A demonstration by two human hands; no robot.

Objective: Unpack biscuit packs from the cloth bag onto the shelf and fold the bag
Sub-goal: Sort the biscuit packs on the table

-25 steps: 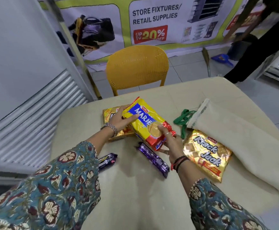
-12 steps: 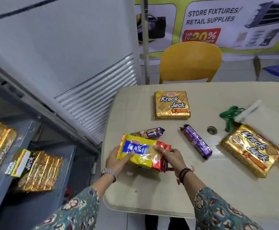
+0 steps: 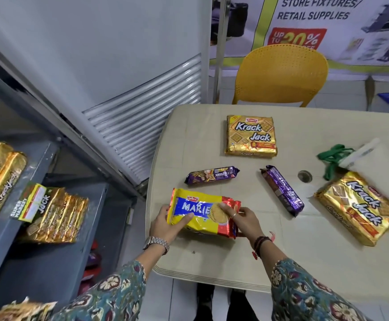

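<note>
Item in hand: our left hand curled its fingers under and over the near end of the Marie pack, thumb on the blue label; our right hand pinched the red end from above. The pack hung just over the near left corner of the table. Remaining on the table: two Krack Jack packs, two purple rolls, and the cloth bag, lying flat. Step, we judged: carrying the pack to the shelf at left, beside the gold packs stocked there; bag-folding not yet begun.
</note>
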